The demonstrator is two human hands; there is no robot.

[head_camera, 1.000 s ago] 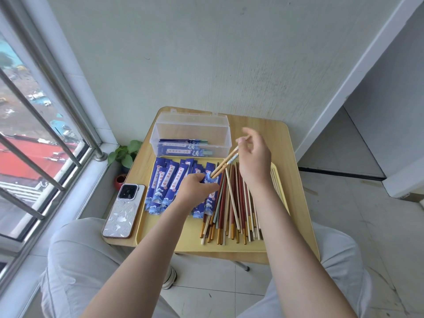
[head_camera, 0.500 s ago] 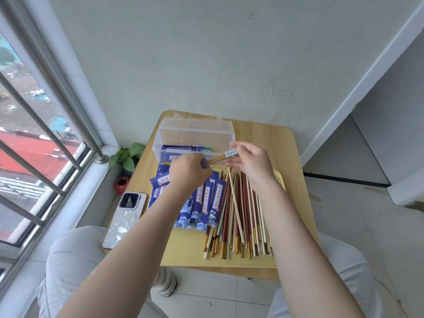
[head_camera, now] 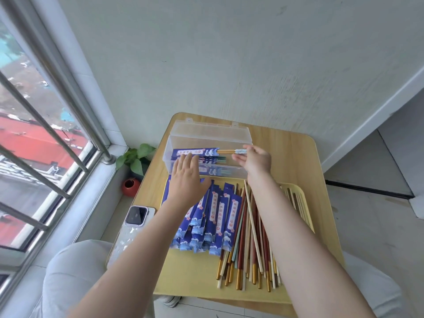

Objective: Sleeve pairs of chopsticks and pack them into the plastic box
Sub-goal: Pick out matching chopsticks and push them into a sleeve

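A clear plastic box (head_camera: 238,134) stands open at the back of the small wooden table. My right hand (head_camera: 254,160) pinches the bare end of a sleeved pair of chopsticks (head_camera: 197,152) and holds it level over the box. Two more sleeved pairs lie inside the box below it. My left hand (head_camera: 185,175) hovers open, fingers spread, at the box's front wall, holding nothing. On the yellow tray (head_camera: 192,271) lie several empty blue paper sleeves (head_camera: 213,216) and a pile of loose chopsticks (head_camera: 250,244).
A phone (head_camera: 130,228) in a pale case lies at the table's left edge. A small potted plant (head_camera: 135,166) stands on the floor by the window. The wall rises right behind the box. My knees are under the table's front.
The chopsticks went into a blue sleeve and my right hand carried the pair back over the box. My left hand let go and opened. The view tilted upward.
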